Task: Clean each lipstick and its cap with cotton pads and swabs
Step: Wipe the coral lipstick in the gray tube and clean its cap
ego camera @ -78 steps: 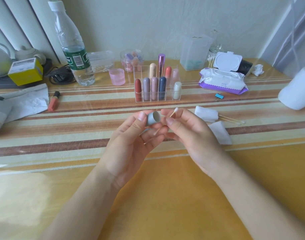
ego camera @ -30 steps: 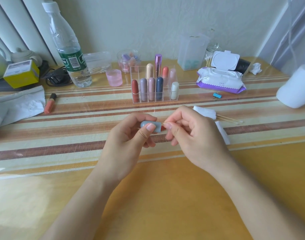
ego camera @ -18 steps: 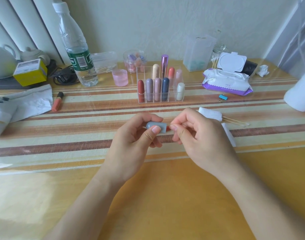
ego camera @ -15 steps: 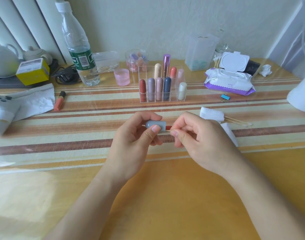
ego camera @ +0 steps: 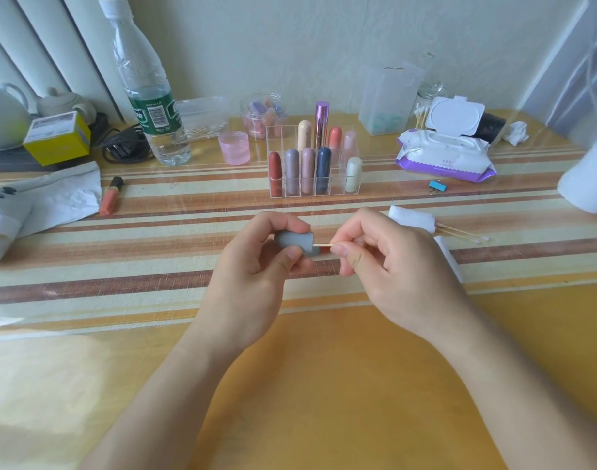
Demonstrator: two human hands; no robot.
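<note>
Above the striped table (ego camera: 154, 259), grey cap (ego camera: 295, 241) gripped sideways in the curled left hand (ego camera: 253, 276), cotton swab (ego camera: 322, 244) pinched by the right hand (ego camera: 392, 266), tip pushed into the cap's mouth, cotton pads (ego camera: 412, 220) lying just right, lipstick organiser (ego camera: 273, 137) set farther back.

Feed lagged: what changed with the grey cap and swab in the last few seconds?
The left hand turned the grey plastic lipstick cap from mouth-toward-camera to sideways, mouth rightward; the right hand slid the wooden cotton swab into it. Both grips held; the clear acrylic organiser stayed put.
</note>
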